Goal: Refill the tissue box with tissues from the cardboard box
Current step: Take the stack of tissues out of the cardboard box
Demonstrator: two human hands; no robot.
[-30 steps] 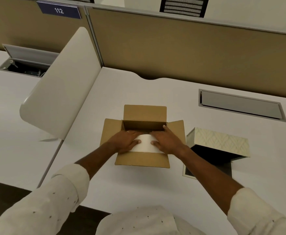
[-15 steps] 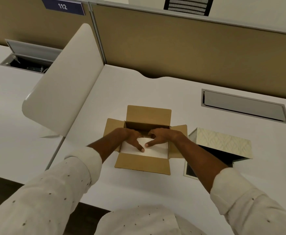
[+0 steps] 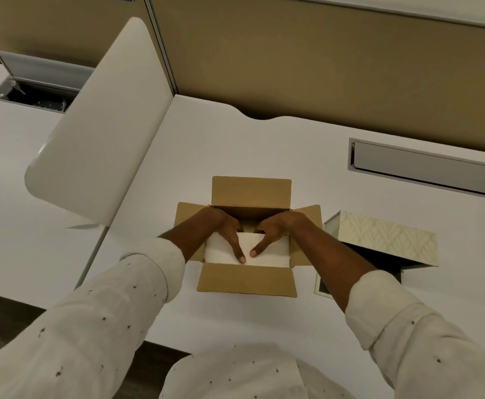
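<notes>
A brown cardboard box (image 3: 247, 279) stands open on the white desk with its four flaps spread. Inside lies a white stack of tissues (image 3: 273, 249). My left hand (image 3: 229, 233) and my right hand (image 3: 270, 233) both reach into the box from its far side, index fingers stretched flat across the top of the stack, fingertips nearly meeting at the near edge. The other fingers curl behind the stack and are hidden. To the right lies the cream patterned tissue box (image 3: 385, 239), tipped with its dark hollow inside facing me.
A white curved divider panel (image 3: 100, 125) rises at the left. A closed grey cable hatch (image 3: 425, 168) is set in the desk at the back right, an open one (image 3: 34, 82) at the far left. A tan partition wall (image 3: 321, 67) closes the back.
My hands have slid from the top of the stack to its far side, fingers now pointing toward me. The head camera has moved closer and lower over the box.
</notes>
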